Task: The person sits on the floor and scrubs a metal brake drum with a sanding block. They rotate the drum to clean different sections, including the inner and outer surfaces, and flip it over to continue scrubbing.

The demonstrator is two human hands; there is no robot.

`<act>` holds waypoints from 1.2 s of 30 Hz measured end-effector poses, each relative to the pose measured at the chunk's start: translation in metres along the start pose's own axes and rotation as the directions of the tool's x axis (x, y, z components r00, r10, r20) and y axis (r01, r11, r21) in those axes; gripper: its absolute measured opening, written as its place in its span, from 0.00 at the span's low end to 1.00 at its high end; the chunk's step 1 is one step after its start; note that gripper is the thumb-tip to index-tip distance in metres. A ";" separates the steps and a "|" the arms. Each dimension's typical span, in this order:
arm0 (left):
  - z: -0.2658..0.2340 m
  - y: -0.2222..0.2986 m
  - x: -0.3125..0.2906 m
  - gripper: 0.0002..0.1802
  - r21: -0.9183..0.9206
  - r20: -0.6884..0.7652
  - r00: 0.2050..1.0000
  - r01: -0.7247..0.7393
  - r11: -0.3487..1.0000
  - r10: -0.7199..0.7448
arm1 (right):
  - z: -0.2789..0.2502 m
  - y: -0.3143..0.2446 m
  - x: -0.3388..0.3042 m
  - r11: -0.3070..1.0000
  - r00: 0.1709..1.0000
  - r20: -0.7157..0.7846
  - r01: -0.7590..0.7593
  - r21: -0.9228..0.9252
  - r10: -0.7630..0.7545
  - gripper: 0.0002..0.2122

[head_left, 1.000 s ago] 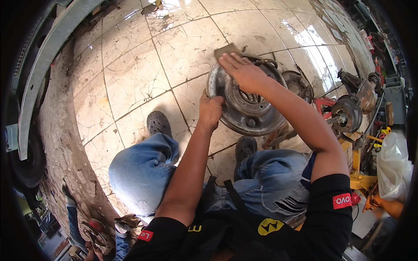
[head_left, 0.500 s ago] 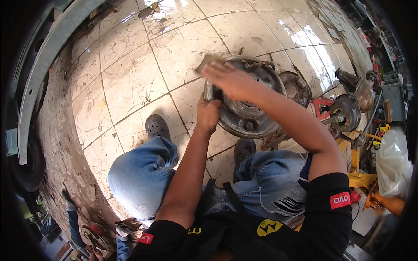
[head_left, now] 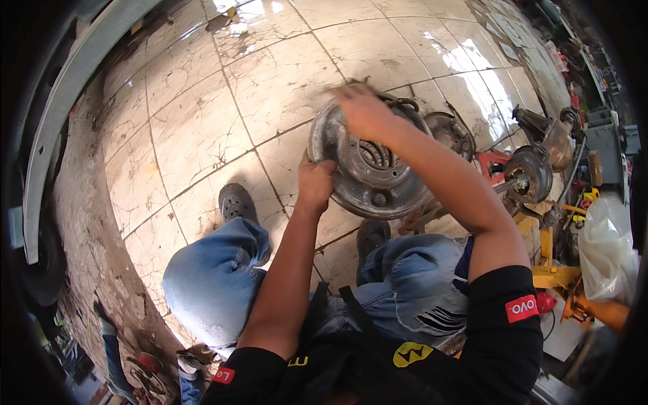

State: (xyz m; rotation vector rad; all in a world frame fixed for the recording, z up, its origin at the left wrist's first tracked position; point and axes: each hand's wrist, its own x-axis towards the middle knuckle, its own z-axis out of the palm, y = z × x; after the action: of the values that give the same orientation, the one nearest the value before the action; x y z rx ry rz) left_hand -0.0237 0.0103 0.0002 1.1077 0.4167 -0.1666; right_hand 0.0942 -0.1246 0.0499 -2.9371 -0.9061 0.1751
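A worn, round metal brake drum [head_left: 354, 192] is tilted up in front of me over the tiled floor, its broad centre opening showing ringed metal inside. My left hand [head_left: 316, 181] is closed around its left rim, thumb on the near face. Across the upper rim lies my right hand [head_left: 364, 115], blurred by motion at the fingertips. Under those fingers a flat brownish-grey piece, like sandpaper, is mostly smeared and hidden. Just behind the drum, to the right, sits a smaller round brake plate [head_left: 451, 133].
To the right stand an axle assembly with a hub [head_left: 528, 174], a red stand [head_left: 491, 167], a yellow metal frame [head_left: 557, 275] and a clear plastic bag [head_left: 607, 250]. A curved grey metal beam [head_left: 50, 135] runs along the left. My shoes [head_left: 237, 202] are on the floor tiles.
My right hand has swept right along the drum's upper rim, taking the flat piece with it. The drum's centre opening shows more now. My left hand keeps its grip.
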 end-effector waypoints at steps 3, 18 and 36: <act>0.001 0.001 -0.001 0.23 -0.029 0.027 0.998 0.053 0.998 -0.053 | 0.001 0.019 0.009 0.997 0.998 0.025 -0.060 0.051 0.059 0.24; 0.006 0.007 -0.003 0.32 -0.028 0.060 0.997 0.057 0.998 -0.055 | -0.020 0.035 0.016 0.952 0.936 0.225 -0.296 0.082 0.271 0.11; 0.002 0.003 -0.001 0.30 -0.102 0.063 0.998 0.033 0.994 -0.027 | -0.040 0.044 0.020 0.924 0.870 0.407 -0.358 0.132 0.279 0.28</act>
State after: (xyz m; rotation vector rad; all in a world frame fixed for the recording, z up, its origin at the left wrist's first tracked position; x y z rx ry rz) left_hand -0.0233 0.0099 0.0041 0.9928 0.3829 -0.2031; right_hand 0.1407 -0.1507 0.0836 -2.8774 -0.3783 0.8324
